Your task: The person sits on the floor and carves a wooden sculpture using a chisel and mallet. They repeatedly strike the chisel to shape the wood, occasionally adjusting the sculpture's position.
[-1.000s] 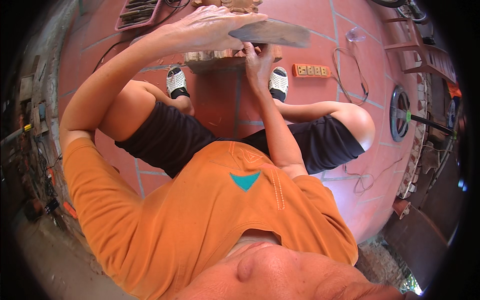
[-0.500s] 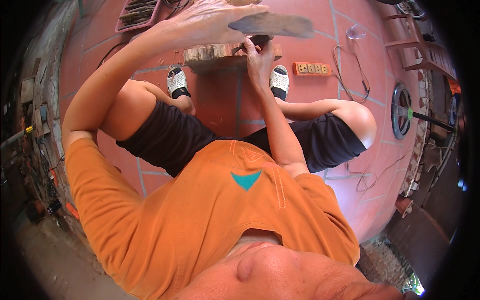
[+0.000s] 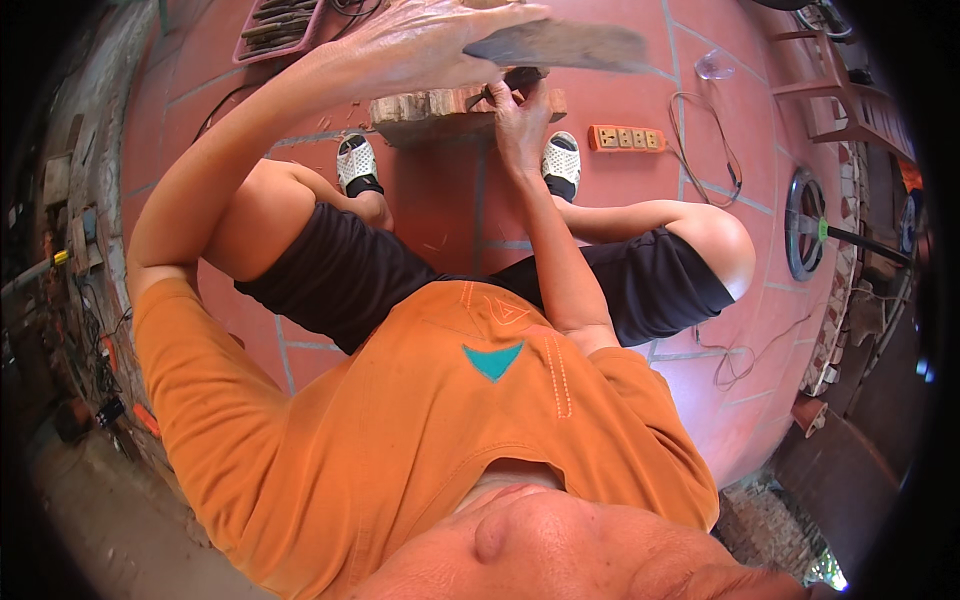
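Note:
My left hand (image 3: 415, 45) is closed at the near end of a broad, grey-brown blade (image 3: 560, 46), which looks like a large knife; its handle is hidden in the hand. The blade points right and its far end is blurred. Just below it, my right hand (image 3: 522, 125) rests at a thick wooden block (image 3: 430, 112) with rough, pale edges. Its fingers are closed on a small dark piece (image 3: 522, 78), whose kind I cannot make out. The piece lies beneath the blade; whether they touch I cannot tell.
A pink tray (image 3: 280, 48) of dark sticks stands at the far left. An orange power strip (image 3: 627, 139) with its cable lies right of my foot. Further right are a wooden chair (image 3: 850, 95) and a round metal ring-shaped base (image 3: 803, 225). Wood shavings lie on the red tiles.
The blade and my left hand have shifted slightly to the right. My right hand keeps its hold on the dark piece at the block.

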{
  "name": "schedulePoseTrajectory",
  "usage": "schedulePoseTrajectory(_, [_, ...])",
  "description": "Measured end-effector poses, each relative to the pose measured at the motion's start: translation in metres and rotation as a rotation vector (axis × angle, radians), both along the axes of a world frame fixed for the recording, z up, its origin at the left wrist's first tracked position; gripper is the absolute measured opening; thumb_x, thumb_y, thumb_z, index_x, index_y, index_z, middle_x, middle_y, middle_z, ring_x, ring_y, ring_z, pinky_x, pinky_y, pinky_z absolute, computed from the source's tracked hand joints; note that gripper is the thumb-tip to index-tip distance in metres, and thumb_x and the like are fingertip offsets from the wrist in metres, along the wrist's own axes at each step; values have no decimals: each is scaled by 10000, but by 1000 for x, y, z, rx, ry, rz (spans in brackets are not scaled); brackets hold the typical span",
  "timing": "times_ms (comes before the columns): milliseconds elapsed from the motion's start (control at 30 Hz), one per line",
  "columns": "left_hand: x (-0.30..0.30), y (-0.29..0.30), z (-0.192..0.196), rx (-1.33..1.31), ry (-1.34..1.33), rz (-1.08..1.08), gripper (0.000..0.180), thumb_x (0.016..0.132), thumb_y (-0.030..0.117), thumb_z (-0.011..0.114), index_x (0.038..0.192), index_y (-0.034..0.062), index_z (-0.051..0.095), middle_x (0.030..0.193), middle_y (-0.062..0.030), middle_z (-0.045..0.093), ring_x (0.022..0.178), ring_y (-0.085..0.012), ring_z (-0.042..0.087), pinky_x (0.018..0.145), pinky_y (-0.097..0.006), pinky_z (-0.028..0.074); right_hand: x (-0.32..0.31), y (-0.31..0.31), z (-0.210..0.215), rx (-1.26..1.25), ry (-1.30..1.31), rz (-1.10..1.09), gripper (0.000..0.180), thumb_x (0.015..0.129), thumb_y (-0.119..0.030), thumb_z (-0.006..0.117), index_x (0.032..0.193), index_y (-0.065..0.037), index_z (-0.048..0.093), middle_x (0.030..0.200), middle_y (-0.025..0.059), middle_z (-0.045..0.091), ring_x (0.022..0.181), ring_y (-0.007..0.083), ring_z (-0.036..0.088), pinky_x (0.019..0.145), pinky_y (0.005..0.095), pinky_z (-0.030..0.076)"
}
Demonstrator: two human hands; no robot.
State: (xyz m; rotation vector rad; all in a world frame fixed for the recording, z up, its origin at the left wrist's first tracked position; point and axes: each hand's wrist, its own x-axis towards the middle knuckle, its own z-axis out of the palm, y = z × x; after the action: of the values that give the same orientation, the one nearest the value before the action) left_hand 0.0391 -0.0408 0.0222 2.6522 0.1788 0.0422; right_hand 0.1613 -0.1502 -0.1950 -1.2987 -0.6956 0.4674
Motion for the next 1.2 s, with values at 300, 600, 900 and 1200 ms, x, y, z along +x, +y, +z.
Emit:
schedulePoseTrajectory(300, [-1,17,-52,391,44,106,735,878,335,690,1542,285,378,1032,-217,697,927,-370,673,927,-485,470,-5,2,7,-11,-47,-30,234,924,-113,717,1056,23,579,938,93,687,717,100,634,598,275,515])
schedulePoseTrajectory(600, [10,1,-23,28,-8,95,745,879,333,681,1538,203,358,1096,-237,678,979,-393,666,923,-500,473,-4,-4,11,33,90,32,262,923,-111,719,1075,35,565,944,94,669,723,104,623,587,252,523])
schedulePoseTrajectory(900, [18,-2,6,52,-1,-16,746,887,241,640,1534,55,320,971,-291,662,895,-412,671,810,-472,520,-2,-7,14,-57,141,60,260,934,-89,688,1125,35,563,1041,97,648,891,161,657,738,294,581])
schedulePoseTrajectory(1200, [13,12,-21,170,161,-51,677,890,235,606,1500,51,376,970,-269,672,876,-410,672,792,-472,523,4,3,-13,-24,-148,-43,315,929,-114,705,1163,43,564,1001,116,685,762,126,644,620,269,544])
